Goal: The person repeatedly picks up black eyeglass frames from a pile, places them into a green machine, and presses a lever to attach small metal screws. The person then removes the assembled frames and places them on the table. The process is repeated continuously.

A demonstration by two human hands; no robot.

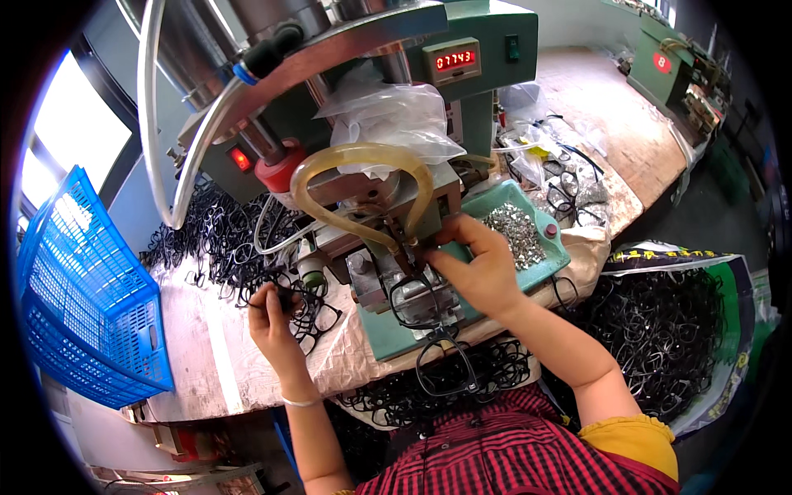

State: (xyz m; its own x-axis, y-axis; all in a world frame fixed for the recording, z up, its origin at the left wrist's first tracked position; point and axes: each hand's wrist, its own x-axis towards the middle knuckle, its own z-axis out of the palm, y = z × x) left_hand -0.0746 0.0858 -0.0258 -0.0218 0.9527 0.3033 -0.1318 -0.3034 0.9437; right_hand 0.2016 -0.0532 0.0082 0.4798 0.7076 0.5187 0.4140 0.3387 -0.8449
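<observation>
A black eyeglass frame (450, 363) hangs at the front of the green press, its upper rim against the metal fixture (388, 285). My right hand (478, 268) reaches to the fixture with thumb and forefinger bent together at the tool point; whatever is between the fingertips is too small to make out. Over on the left, my left hand (272, 322) has its fingers curled around a black eyeglass frame (289, 299) at the edge of the loose frames on the table. A yellowish hose (363, 153) loops just above the fixture.
A teal tray (540, 272) of small metal parts stands right of the press (487, 58). Black frames pile up (223, 239) behind my left hand, and more fill a sack (660, 330) at the right. A blue crate (91, 313) leans at far left. Clear plastic (392, 120) drapes the press.
</observation>
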